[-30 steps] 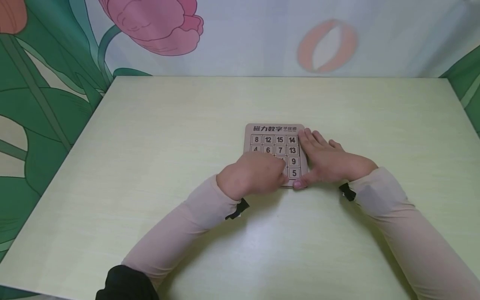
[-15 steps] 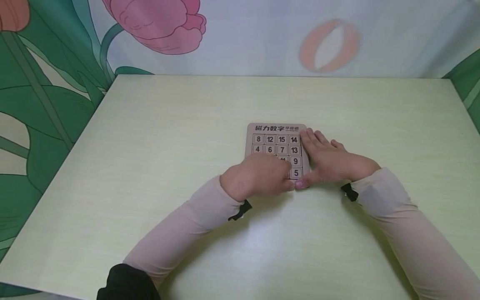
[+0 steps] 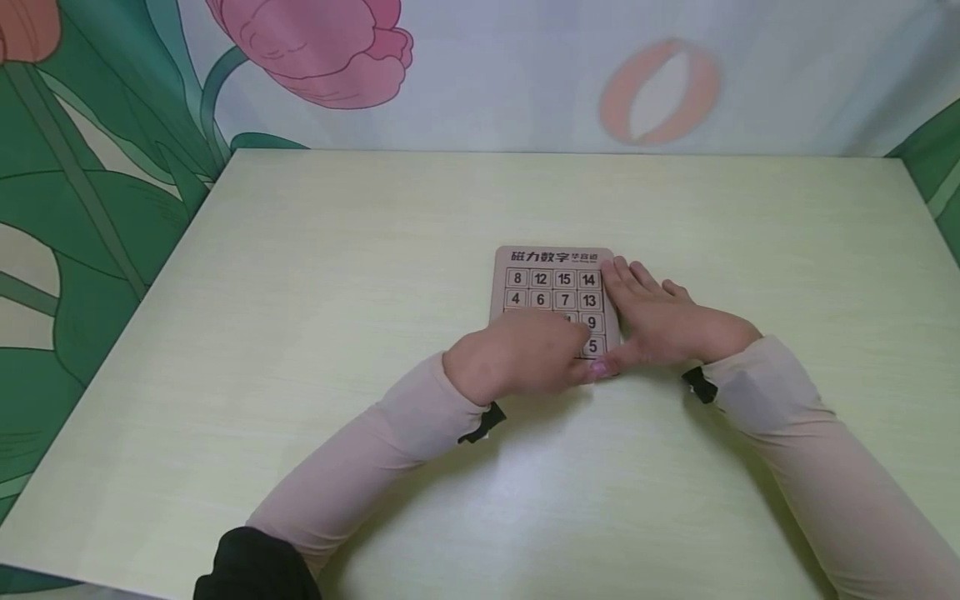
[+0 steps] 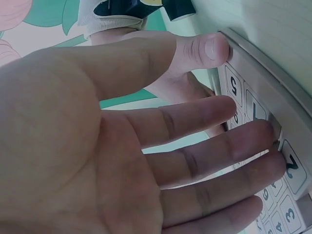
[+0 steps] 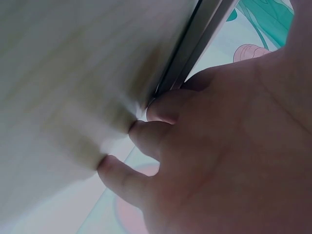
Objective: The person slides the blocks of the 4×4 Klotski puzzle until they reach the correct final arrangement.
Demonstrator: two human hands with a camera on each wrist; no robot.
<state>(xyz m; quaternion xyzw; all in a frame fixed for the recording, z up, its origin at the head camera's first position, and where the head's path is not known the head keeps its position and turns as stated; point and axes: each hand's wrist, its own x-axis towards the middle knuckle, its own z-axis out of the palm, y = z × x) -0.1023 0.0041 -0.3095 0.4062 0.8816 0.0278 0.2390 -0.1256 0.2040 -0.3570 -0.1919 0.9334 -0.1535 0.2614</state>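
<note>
A number sliding puzzle [image 3: 552, 257] lies flat on the table, with dark characters along its top border. My left hand [image 3: 517, 352] is over its lower left part and hides several tiles. In the left wrist view the fingers are extended, and the middle fingertips touch the board beside the 2 tile [image 4: 294, 168], near a dark gap. My right hand [image 3: 667, 325] lies along the puzzle's right side, its thumb at the lower right corner. From the right wrist view, its fingertips [image 5: 109, 165] press the table beside the puzzle's edge [image 5: 197, 44].
The pale table [image 3: 300, 250] surrounds the puzzle on all sides. Behind it hangs a backdrop with a pink flower [image 3: 322, 50] and green leaves [image 3: 97, 208]. Black straps [image 3: 482, 422] show under both wrists.
My left hand has shifted slightly to the right over the lower rows, its thumb now up against the right thumb. The right hand has stayed at the puzzle's side.
</note>
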